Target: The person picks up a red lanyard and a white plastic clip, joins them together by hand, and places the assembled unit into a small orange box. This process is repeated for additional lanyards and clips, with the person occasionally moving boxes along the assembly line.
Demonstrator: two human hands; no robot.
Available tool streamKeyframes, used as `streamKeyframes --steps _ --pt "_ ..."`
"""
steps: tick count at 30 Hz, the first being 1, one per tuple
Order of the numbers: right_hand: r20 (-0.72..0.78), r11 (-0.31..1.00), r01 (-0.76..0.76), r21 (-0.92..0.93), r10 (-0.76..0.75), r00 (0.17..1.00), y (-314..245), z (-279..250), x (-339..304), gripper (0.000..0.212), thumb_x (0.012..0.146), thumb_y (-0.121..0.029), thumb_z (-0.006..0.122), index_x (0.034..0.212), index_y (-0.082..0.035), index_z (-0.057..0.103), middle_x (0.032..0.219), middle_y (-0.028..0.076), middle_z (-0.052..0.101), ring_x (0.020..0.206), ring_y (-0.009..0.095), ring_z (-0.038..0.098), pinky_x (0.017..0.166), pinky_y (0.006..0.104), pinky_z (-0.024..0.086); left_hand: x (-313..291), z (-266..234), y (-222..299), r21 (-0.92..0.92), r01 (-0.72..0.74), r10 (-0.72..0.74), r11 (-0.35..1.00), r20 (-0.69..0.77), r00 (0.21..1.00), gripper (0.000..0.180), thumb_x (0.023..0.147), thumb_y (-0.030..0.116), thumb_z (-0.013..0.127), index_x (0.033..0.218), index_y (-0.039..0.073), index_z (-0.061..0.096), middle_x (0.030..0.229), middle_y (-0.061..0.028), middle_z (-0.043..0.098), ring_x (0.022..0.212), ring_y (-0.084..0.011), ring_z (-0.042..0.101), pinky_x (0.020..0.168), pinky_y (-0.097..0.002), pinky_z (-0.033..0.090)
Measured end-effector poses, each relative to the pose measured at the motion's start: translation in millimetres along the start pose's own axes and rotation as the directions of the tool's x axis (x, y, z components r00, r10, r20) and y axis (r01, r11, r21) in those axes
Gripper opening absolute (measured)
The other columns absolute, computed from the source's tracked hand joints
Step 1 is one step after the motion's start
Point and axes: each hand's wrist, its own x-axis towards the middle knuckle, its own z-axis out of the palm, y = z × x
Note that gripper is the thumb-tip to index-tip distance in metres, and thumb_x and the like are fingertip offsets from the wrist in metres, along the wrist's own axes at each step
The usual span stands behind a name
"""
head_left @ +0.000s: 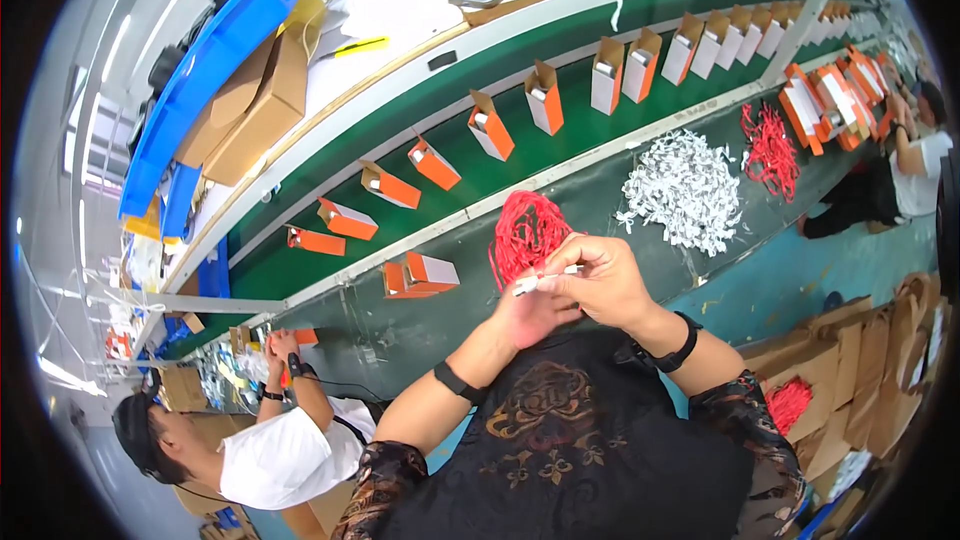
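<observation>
Both my hands meet in front of me, over the near edge of the dark green bench. My left hand [530, 318] is closed at one end of a small white connector-like piece [526, 285]. At its other end my right hand [612, 285] pinches thumb against fingers, with a white tip [573, 269] sticking out. A bit of red shows between the fingers. Just beyond my hands lies a bundle of red cords [527, 230], partly hidden by them. To the right spreads a heap of small white pieces [682, 190], with more red cords [770, 152] past it.
Orange-and-white boxes with raised flaps [543, 100] stand in a row along the green conveyor [450, 105]. Two boxes [420, 275] lie left of my hands. One co-worker [290, 450] works at left, another [915, 160] at far right beside stacked boxes [835, 95]. Cardboard [850, 380] fills the lower right.
</observation>
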Motion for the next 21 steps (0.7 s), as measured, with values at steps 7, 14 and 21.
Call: streamKeyframes --steps 7,14,21 --pt "0.106 0.545 0.529 -0.651 -0.625 0.773 -18.0 10.5 17.9 0.027 0.065 0.005 0.075 0.090 -0.002 0.072 0.083 0.007 0.067 0.074 0.021 0.066 0.067 0.0300 0.052 18.0 0.7 -22.5 -0.236 -0.005 0.033 0.972 0.116 0.993 0.024 0.103 0.029 0.048 0.115 0.011 0.057 0.117 -0.0054 0.063 0.102 -0.0197 0.065 0.086 -0.0354 0.055" --pt "0.330 -0.083 0.348 -0.934 -0.572 0.751 -25.3 -26.4 37.0 0.016 0.070 0.002 0.076 0.082 -0.004 0.069 0.077 0.005 0.064 0.068 0.020 0.060 0.061 0.0329 0.046 -26.5 -10.7 -4.2 0.594 -0.788 0.933 0.162 0.169 0.319 0.007 0.093 -0.004 0.051 0.091 0.002 0.048 0.100 -0.0113 0.054 0.078 -0.0155 0.061 0.072 -0.0325 0.057" --pt "0.720 0.855 -0.500 -0.134 0.431 0.544 -0.8 -8.6 37.1 0.015 0.079 -0.001 0.079 0.079 0.000 0.065 0.079 0.009 0.064 0.069 0.017 0.064 0.067 0.0275 0.052 -45.4 -6.7 26.7 0.502 -0.828 0.900 0.251 0.194 0.391 0.012 0.089 -0.010 0.051 0.092 0.001 0.050 0.105 -0.0129 0.056 0.084 -0.0152 0.063 0.080 -0.0316 0.055"
